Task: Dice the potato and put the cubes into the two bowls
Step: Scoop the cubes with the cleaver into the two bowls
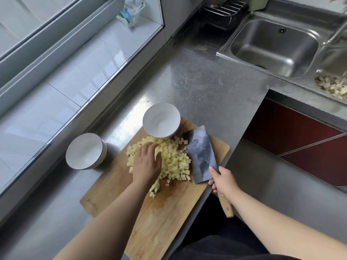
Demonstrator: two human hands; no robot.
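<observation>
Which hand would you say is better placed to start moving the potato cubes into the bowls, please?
Left. The left hand already rests on the potato cubes between both empty bowls, while the right hand grips the cleaver.

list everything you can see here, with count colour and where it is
potato cubes: one heap, pale yellow, on the cutting board
cutting board: 1, wood, on the counter edge
bowls: 2, white, both without cubes; one on the board's far end, one on the counter left of the board
cleaver: 1, grey blade, wooden handle, blade beside the heap
sink: 1, steel, far right
carton: 1, white, blue and green, window ledge
hands: left hand on the heap; right hand grips the cleaver
</observation>
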